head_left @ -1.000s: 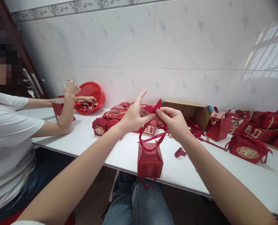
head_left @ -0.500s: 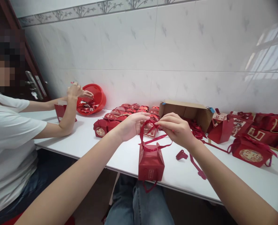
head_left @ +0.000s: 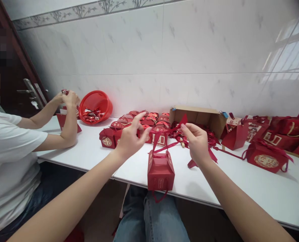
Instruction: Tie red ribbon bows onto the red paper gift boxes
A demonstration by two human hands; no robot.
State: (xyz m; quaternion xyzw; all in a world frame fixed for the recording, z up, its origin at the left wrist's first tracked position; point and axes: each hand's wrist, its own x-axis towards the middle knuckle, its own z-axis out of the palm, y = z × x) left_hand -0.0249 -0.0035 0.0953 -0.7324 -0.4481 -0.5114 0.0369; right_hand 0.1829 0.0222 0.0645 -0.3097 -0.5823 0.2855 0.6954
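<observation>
A small red gift box (head_left: 160,171) stands near the table's front edge, with a ribbon loop hanging below its front. Dark red ribbon (head_left: 157,143) rises from its top and stretches up towards my hands. Between thumb and fingers, my right hand (head_left: 197,139) pinches a ribbon end, whose pointed tip sticks up above the fingers. On the other side, my left hand (head_left: 131,136) is open, its index finger raised and thumb apart. The left thumb tip is close to the ribbon; whether they touch I cannot tell.
Behind my hands are rows of red boxes (head_left: 108,138) and an open cardboard box (head_left: 197,114) with red ribbons. Red bags and boxes (head_left: 270,158) line the right side. At left, a co-worker's hands (head_left: 70,98) hold small wrapped items beside a red basin (head_left: 96,106).
My hands have moved apart; the left fingers have opened, while the right draws the ribbon end to the right. The co-worker's hands have moved left, away from the basin.
</observation>
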